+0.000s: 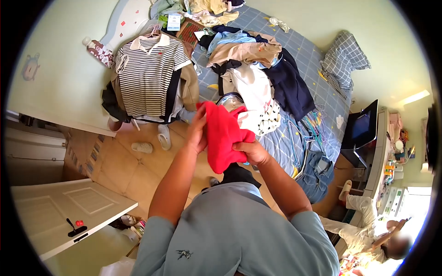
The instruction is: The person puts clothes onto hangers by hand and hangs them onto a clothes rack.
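Red cloth held up between two hands beside a clothes-strewn bed

A plain, bright red cloth [225,140] hangs in the air in front of the wearer, near the edge of the bed [301,50]. It is soft and creased, bunched into loose folds, with an uneven upper edge and a rounded lower end; its exact kind of garment cannot be told. The left hand [197,133] grips its left side, and the right hand [252,151] pinches its lower right side, thumb on top.

As for containers, a pale, bag-like thing [117,267] shows at the bottom edge, its contents hidden. Small items crowd the tabletop [378,158] along the right wall; any containers among them are too small to read.

The bed's blue checked cover carries a heap of clothes: a dark navy garment [292,85], a beige one [244,51], and a white cloth with black spots [267,122]. Coloured hangers [314,122] lie near the heap, and blue jeans [316,175] drape over the bed's edge. To the left hangs a black-and-white striped shirt [149,76] with a white collar.
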A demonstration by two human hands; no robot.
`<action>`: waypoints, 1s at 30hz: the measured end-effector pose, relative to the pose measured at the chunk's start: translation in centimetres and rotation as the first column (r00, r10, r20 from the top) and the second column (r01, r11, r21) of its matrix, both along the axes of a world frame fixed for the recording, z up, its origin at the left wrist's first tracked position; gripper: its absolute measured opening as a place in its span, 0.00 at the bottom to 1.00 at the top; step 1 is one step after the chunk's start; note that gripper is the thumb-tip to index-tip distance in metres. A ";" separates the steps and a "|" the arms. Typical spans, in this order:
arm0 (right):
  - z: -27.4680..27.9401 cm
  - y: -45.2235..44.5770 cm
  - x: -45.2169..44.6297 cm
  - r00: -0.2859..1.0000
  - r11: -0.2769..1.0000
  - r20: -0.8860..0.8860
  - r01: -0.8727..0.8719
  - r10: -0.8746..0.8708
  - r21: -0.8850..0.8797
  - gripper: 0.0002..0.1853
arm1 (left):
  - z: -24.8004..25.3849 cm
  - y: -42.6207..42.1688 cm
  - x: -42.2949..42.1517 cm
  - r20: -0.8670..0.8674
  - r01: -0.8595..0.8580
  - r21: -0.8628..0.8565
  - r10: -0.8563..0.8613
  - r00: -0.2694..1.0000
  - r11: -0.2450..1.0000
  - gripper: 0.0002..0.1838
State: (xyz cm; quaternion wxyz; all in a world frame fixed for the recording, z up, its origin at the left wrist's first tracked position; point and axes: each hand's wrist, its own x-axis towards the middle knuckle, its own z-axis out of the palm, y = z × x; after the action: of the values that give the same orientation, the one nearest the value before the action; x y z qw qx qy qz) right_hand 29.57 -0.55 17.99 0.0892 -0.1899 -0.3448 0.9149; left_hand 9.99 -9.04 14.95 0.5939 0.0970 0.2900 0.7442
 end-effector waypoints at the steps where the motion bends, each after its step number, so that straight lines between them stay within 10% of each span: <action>1: -0.3 -1.1 0.9 0.999 1.000 0.041 0.018 -0.019 0.016 0.25 | 1.1 -0.3 0.2 -0.112 -0.055 0.011 0.056 0.992 0.998 0.28; 7: -1.3 -4.4 6.4 0.979 0.944 0.144 -0.179 0.144 0.277 0.23 | 5.2 -2.2 0.5 -0.179 0.166 0.043 -0.155 0.971 0.985 0.21; 11: -2.4 -1.6 9.2 0.860 0.884 0.496 -0.136 -0.119 0.448 0.25 | 9.8 -3.7 0.6 -0.303 0.326 0.054 -0.296 0.906 0.944 0.19; 14: 0.4 -1.2 6.6 0.825 0.548 -0.084 0.443 -0.558 0.710 0.16 | 11.6 -3.4 1.4 -0.406 0.435 0.058 -0.377 0.833 0.899 0.19; 18: 6.3 0.6 3.8 0.915 0.036 -0.161 0.187 -0.370 0.982 0.09 | 14.4 -2.4 3.7 -0.423 0.469 0.044 -0.409 0.809 0.882 0.17; 21: 6.5 3.9 4.1 0.855 0.347 -0.049 0.261 -0.517 0.901 0.08 | 15.1 -1.0 4.2 -0.523 0.378 0.013 -0.316 0.792 0.926 0.16; 24: 11.1 6.0 5.1 0.758 0.241 -0.205 0.432 -0.620 0.869 0.07 | 14.2 2.0 5.1 -0.910 0.157 -0.098 -0.152 0.387 0.983 0.15; 29: 17.9 7.8 7.5 0.705 0.032 -0.443 0.549 -0.554 0.835 0.05 | 14.7 9.1 6.8 -0.937 -0.131 0.292 0.310 0.159 0.948 0.09; 30: 19.1 8.0 8.0 0.679 0.019 -0.492 0.596 -0.545 0.803 0.05 | 17.5 9.2 7.4 -0.876 -0.092 0.452 0.422 -0.235 0.887 0.10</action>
State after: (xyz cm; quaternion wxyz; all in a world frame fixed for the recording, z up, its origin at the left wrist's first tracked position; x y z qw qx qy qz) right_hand 37.56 7.40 37.06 0.5463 -0.2016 -0.6943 0.4228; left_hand 17.40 0.13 32.49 -0.0255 0.6257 0.5654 0.5368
